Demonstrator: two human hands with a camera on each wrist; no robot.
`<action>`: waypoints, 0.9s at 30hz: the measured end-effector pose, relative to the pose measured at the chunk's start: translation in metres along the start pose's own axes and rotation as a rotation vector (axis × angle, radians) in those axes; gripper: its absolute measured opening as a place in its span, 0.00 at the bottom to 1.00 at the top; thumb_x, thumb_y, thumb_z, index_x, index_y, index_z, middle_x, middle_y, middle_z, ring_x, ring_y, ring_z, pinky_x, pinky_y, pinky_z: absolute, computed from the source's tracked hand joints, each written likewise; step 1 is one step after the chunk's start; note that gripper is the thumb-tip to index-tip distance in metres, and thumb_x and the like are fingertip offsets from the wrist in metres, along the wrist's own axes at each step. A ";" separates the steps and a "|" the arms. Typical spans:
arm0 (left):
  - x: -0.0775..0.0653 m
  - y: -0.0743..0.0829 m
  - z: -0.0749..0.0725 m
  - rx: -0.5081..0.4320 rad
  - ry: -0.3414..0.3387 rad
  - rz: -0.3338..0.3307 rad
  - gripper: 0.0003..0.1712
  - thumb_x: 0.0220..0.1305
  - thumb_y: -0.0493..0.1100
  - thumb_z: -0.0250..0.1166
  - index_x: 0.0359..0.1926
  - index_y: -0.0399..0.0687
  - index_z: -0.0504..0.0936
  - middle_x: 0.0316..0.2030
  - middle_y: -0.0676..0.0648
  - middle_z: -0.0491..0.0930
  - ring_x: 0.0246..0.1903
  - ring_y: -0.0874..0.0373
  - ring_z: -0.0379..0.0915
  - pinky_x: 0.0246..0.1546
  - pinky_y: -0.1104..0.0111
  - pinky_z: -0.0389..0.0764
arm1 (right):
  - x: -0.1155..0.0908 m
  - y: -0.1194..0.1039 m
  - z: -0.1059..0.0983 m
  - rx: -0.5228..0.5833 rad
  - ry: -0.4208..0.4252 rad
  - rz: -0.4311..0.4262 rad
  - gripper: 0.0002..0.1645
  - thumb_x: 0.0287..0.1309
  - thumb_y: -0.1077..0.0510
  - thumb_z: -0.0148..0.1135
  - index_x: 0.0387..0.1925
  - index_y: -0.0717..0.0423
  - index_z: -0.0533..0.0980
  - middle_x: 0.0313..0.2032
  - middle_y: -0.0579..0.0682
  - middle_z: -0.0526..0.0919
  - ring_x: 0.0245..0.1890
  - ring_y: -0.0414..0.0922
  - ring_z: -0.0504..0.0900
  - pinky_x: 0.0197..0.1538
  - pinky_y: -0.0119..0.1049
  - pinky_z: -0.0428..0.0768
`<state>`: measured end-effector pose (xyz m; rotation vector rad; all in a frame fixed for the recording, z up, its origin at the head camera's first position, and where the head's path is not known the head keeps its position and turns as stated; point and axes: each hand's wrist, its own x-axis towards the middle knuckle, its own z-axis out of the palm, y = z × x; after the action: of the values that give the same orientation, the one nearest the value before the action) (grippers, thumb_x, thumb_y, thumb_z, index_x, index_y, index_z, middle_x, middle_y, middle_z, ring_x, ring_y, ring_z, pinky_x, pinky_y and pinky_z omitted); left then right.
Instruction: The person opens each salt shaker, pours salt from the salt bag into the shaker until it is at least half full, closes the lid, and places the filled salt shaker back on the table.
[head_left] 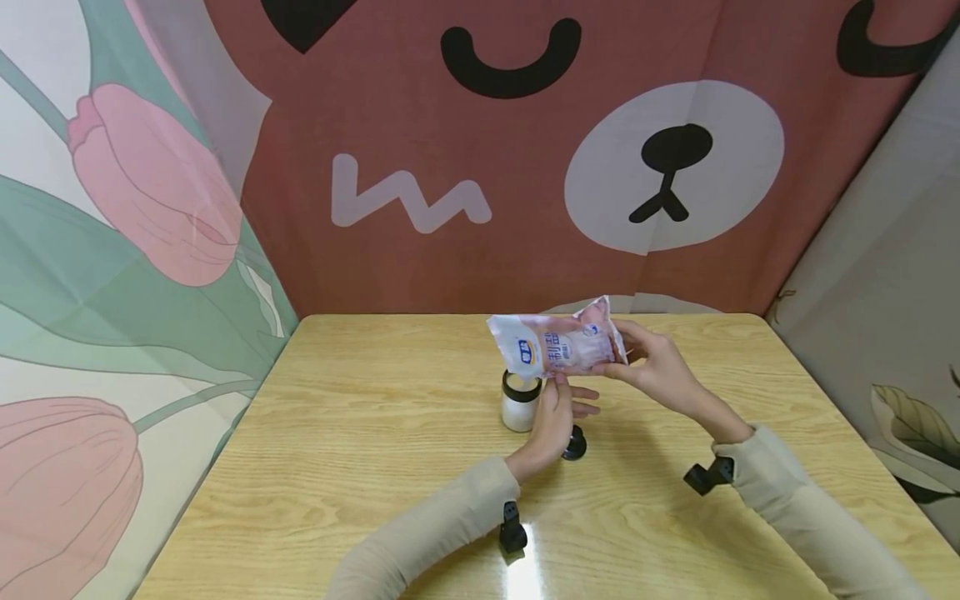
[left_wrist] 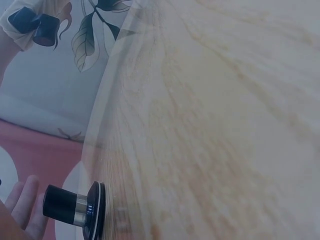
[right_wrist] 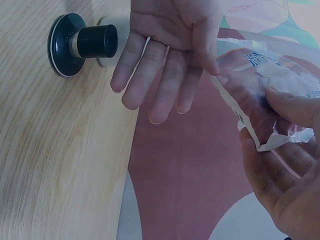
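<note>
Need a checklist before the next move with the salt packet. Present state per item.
1. Right grip on salt packet: ok, fingers and thumb hold one end.
2. Jar upright on table: ok.
3. Lid off the jar: ok, resting on the table, knob up.
4. Left grip steadying jar: not ok, fingers extended, not curled round it.
5. Packet's far end lined up over jar mouth: cannot tell; they overlap in the head view, depth unclear.
6. Packet cut open: cannot tell, no opening plainly visible.
</note>
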<state>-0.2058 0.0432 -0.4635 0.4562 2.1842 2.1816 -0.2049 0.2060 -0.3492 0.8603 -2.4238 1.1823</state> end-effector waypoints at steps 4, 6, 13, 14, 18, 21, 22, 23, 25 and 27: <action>0.000 0.000 0.000 0.002 0.001 0.000 0.29 0.81 0.53 0.25 0.61 0.40 0.65 0.43 0.38 0.85 0.38 0.44 0.85 0.44 0.54 0.84 | 0.000 0.000 0.000 0.000 -0.001 -0.002 0.30 0.48 0.74 0.73 0.55 0.70 0.75 0.38 0.60 0.84 0.29 0.46 0.83 0.31 0.29 0.80; 0.000 0.000 0.000 -0.005 -0.001 0.008 0.29 0.82 0.53 0.25 0.61 0.40 0.65 0.43 0.38 0.84 0.38 0.44 0.85 0.44 0.54 0.84 | 0.000 0.001 0.000 0.000 0.000 -0.004 0.31 0.48 0.74 0.73 0.55 0.70 0.75 0.38 0.60 0.84 0.29 0.46 0.83 0.31 0.29 0.80; 0.001 -0.002 0.000 -0.017 -0.004 0.011 0.28 0.82 0.53 0.26 0.62 0.41 0.64 0.42 0.38 0.84 0.38 0.44 0.85 0.43 0.55 0.84 | 0.001 0.009 0.002 -0.001 0.001 -0.012 0.32 0.48 0.74 0.73 0.56 0.70 0.74 0.40 0.60 0.84 0.30 0.50 0.82 0.32 0.32 0.81; 0.001 -0.002 0.000 -0.014 -0.006 0.009 0.28 0.82 0.53 0.26 0.62 0.41 0.64 0.43 0.38 0.84 0.38 0.43 0.85 0.43 0.56 0.84 | 0.000 0.014 0.003 -0.003 0.003 -0.011 0.32 0.48 0.74 0.74 0.57 0.70 0.74 0.40 0.60 0.84 0.31 0.50 0.82 0.32 0.33 0.81; 0.001 -0.001 0.000 -0.023 -0.003 0.004 0.27 0.82 0.53 0.26 0.61 0.41 0.63 0.42 0.37 0.84 0.38 0.42 0.85 0.43 0.55 0.84 | -0.001 0.037 0.007 -0.020 0.007 -0.007 0.35 0.47 0.73 0.75 0.59 0.68 0.74 0.42 0.60 0.85 0.31 0.50 0.82 0.32 0.34 0.82; 0.001 -0.001 0.001 -0.027 -0.003 0.000 0.27 0.82 0.53 0.26 0.61 0.41 0.63 0.42 0.37 0.84 0.38 0.42 0.85 0.44 0.54 0.84 | -0.001 0.046 0.009 -0.024 0.005 -0.002 0.35 0.47 0.72 0.75 0.59 0.67 0.74 0.43 0.59 0.85 0.32 0.48 0.82 0.33 0.34 0.82; 0.001 -0.002 0.001 -0.028 -0.003 0.000 0.27 0.82 0.53 0.26 0.61 0.41 0.63 0.42 0.38 0.84 0.38 0.42 0.85 0.44 0.54 0.84 | -0.001 0.046 0.009 -0.026 0.005 0.000 0.36 0.47 0.72 0.75 0.59 0.67 0.74 0.43 0.59 0.85 0.32 0.48 0.82 0.33 0.34 0.81; 0.001 -0.002 0.001 -0.028 -0.003 0.000 0.27 0.82 0.53 0.26 0.61 0.41 0.63 0.42 0.38 0.84 0.38 0.42 0.85 0.44 0.54 0.84 | -0.001 0.045 0.009 -0.028 0.004 0.002 0.36 0.47 0.72 0.75 0.60 0.67 0.74 0.43 0.59 0.85 0.32 0.48 0.82 0.33 0.34 0.82; 0.001 -0.002 0.001 -0.030 -0.003 0.002 0.28 0.82 0.53 0.26 0.61 0.41 0.63 0.42 0.38 0.84 0.38 0.42 0.85 0.44 0.55 0.84 | -0.001 0.041 0.008 -0.026 0.005 0.005 0.35 0.47 0.72 0.75 0.60 0.68 0.74 0.43 0.59 0.84 0.32 0.47 0.82 0.32 0.35 0.82; 0.001 -0.002 0.001 -0.031 -0.003 0.004 0.28 0.81 0.54 0.26 0.61 0.41 0.63 0.42 0.38 0.84 0.38 0.43 0.85 0.44 0.55 0.84 | -0.001 0.031 0.007 -0.020 0.004 0.001 0.34 0.48 0.72 0.75 0.59 0.69 0.74 0.43 0.60 0.84 0.31 0.47 0.82 0.32 0.35 0.82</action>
<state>-0.2073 0.0441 -0.4651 0.4628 2.1462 2.2121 -0.2243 0.2159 -0.3722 0.8500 -2.4293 1.1578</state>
